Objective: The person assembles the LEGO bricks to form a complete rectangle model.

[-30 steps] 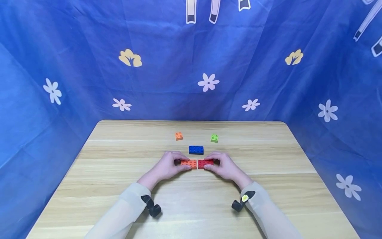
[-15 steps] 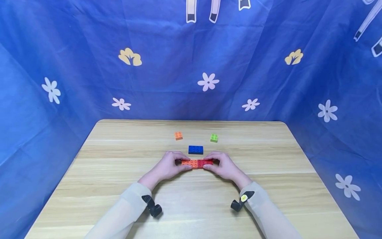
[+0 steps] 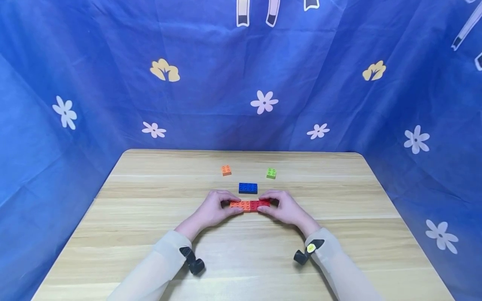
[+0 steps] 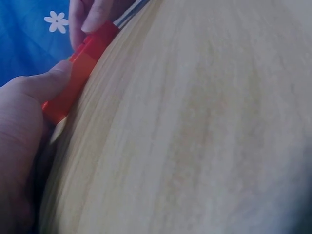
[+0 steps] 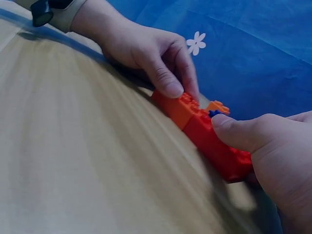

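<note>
My left hand [image 3: 214, 208] pinches a long orange toy brick [image 3: 245, 206] between thumb and fingers at its front and back sides. The right hand [image 3: 283, 207] holds a red toy brick [image 3: 255, 206] of similar size in the same manner. End to end, the two bricks touch in one row on the table. In the right wrist view the orange brick [image 5: 171, 108] meets the red brick [image 5: 207, 141] with their sides in line. A blue brick [image 3: 248, 188] lies just behind this row, apart from it.
Farther back on the wooden table [image 3: 169, 175] lie a small orange brick [image 3: 226, 170] at left and a small lime green brick [image 3: 271, 173] at right. A blue patterned cloth [image 3: 211, 83] hangs behind the table and along both sides.
A second ago a narrow gap parted the orange and red bricks. The left hand has slid the orange brick slightly right, closing it. Both hands have kept their hold.
</note>
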Action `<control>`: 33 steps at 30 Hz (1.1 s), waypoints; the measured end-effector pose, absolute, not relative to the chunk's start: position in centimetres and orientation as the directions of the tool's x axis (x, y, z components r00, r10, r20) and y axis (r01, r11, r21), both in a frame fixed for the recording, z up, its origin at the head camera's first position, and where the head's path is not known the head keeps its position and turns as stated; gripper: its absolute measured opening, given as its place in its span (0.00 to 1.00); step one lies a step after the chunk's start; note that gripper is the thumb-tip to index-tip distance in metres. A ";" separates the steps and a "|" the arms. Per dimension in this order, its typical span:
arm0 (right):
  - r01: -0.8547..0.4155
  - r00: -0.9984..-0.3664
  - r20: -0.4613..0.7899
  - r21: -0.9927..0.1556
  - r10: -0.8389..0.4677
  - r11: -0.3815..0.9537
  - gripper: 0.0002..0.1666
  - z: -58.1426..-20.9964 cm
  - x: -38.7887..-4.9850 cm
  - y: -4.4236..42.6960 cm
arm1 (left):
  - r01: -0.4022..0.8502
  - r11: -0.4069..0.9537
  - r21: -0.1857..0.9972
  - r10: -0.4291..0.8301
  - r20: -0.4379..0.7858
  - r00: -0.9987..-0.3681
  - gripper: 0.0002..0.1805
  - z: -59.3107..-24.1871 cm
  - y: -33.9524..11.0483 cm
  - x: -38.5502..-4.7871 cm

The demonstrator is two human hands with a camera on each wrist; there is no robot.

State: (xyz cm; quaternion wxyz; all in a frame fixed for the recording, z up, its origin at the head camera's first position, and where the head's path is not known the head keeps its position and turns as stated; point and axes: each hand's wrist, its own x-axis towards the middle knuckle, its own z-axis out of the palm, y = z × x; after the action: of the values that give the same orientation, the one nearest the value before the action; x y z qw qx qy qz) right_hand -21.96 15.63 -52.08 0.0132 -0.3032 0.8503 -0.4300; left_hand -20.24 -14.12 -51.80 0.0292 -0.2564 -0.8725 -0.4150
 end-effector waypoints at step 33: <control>-0.470 -0.825 0.193 -0.757 -0.531 0.454 0.31 -51.0 -27.0 13.4 | 0.479 0.515 0.710 0.412 0.286 -0.865 0.18 -52.1 -14.1 -20.1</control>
State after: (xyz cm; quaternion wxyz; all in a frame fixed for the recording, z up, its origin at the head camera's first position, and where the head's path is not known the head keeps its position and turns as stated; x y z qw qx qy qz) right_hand -27.03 13.38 -50.96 0.0355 -0.2936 0.8519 -0.4322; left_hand -20.09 -14.05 -52.13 0.0403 -0.2562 -0.8695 -0.4204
